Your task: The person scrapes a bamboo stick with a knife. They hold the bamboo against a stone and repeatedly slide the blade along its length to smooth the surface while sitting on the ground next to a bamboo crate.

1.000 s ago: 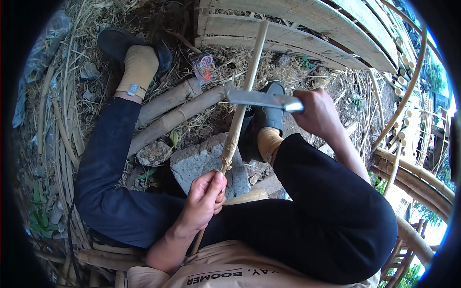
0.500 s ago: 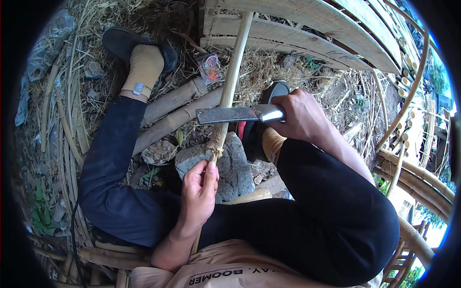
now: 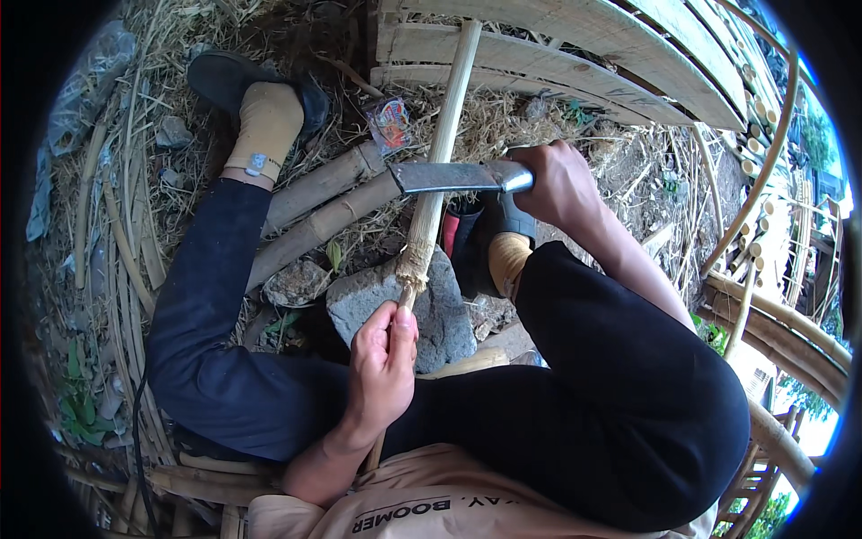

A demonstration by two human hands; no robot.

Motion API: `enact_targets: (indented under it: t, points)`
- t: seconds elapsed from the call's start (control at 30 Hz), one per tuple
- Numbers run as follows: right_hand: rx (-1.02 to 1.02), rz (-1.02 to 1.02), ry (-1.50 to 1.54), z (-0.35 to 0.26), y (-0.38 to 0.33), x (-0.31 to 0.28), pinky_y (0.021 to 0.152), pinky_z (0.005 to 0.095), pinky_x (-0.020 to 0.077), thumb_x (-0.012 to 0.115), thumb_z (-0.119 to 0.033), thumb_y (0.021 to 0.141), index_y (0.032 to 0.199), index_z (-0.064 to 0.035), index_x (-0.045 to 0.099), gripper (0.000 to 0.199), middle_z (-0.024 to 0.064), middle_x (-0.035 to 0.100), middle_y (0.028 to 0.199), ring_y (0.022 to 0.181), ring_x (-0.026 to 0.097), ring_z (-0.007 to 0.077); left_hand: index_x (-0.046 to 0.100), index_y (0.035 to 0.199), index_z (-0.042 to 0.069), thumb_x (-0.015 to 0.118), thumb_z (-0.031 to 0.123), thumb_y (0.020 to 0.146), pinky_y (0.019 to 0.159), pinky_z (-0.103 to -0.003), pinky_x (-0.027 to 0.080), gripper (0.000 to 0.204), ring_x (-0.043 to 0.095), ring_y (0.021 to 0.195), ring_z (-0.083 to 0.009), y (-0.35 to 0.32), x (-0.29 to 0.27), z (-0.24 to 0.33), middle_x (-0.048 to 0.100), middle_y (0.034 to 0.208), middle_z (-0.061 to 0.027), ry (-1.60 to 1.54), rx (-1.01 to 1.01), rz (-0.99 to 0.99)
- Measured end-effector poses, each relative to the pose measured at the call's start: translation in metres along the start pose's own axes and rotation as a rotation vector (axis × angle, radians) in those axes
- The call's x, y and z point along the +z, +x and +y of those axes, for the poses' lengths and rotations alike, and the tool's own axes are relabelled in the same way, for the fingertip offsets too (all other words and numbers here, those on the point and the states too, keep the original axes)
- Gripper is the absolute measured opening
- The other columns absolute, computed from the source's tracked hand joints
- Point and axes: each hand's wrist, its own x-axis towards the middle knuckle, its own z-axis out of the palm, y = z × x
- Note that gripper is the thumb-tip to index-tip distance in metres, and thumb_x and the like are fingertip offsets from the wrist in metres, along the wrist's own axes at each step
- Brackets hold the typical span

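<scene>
Between my legs a pale bamboo stick [image 3: 446, 126] slants up and away, with a frayed, notched ring low on it. Below that ring it is thinner, and my left hand [image 3: 384, 359] is closed around this part, thumb on top. The stick's lower end runs down past my left wrist. My right hand [image 3: 557, 184] grips a machete [image 3: 440, 177], its handle mostly hidden in the fist. The flat blade lies crosswise over the stick, above the frayed ring; whether it touches cannot be told. Under the ring sits a grey stone block [image 3: 440, 328].
Two thick bamboo poles [image 3: 323, 220] lie left of the stone. A slatted wooden panel [image 3: 557, 67] stands at the far side. Beside the right shoe is a red and black object [image 3: 453, 232]. A crumpled wrapper [image 3: 389, 123] lies on straw. Stacked bamboo [image 3: 759, 225] is at right.
My right hand and the machete have moved up and slightly right, farther from the frayed ring. My left hand and the stick have shifted a little to the right.
</scene>
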Motion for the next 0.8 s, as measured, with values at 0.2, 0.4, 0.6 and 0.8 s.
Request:
enact_targets:
  t: [0.2, 0.4, 0.6, 0.8]
  points:
    - [-0.011, 0.026, -0.017, -0.001, 0.002, 0.000, 0.074, 0.0463, 0.0573, 0.073, -0.019, 0.068, 0.093, -0.0136, 0.079, 0.026, 0.0181, 0.072, 0.077, 0.074, 0.070, 0.0375, 0.048, 0.083, 0.008, 0.046, 0.022, 0.110, 0.047, -0.021, 0.026, 0.031, 0.032, 0.054, -0.0001, 0.001, 0.000, 0.000, 0.038, 0.065, 0.0079, -0.005, -0.003, 0.008]
    - [0.185, 0.121, -0.099, 0.044, 0.017, -0.009, 0.075, 0.0481, 0.0576, 0.068, -0.017, 0.072, 0.090, -0.0090, 0.076, 0.021, 0.0200, 0.071, 0.077, 0.076, 0.071, 0.0393, 0.048, 0.083, 0.008, 0.047, 0.024, 0.110, 0.046, -0.020, 0.026, 0.032, 0.033, 0.052, 0.0002, -0.002, -0.005, -0.008, 0.038, 0.064, 0.0082, 0.013, 0.008, 0.015]
    - [0.143, 0.117, -0.046, 0.030, 0.008, -0.009, 0.073, 0.0500, 0.0568, 0.066, -0.016, 0.073, 0.085, -0.0060, 0.073, 0.018, 0.0210, 0.069, 0.074, 0.074, 0.070, 0.0408, 0.048, 0.081, 0.009, 0.048, 0.025, 0.110, 0.045, -0.020, 0.025, 0.033, 0.032, 0.051, 0.0005, 0.002, -0.003, 0.002, 0.039, 0.064, 0.0084, -0.088, -0.031, -0.024]
    - [-0.044, -0.043, 0.084, -0.012, -0.019, 0.001, 0.069, 0.0476, 0.0552, 0.071, -0.015, 0.073, 0.085, -0.0072, 0.075, 0.015, 0.0205, 0.067, 0.071, 0.070, 0.068, 0.0401, 0.048, 0.081, 0.006, 0.048, 0.022, 0.109, 0.048, -0.023, 0.027, 0.033, 0.033, 0.053, -0.0018, 0.004, -0.003, -0.007, 0.039, 0.063, 0.0063, 0.042, -0.002, 0.013]
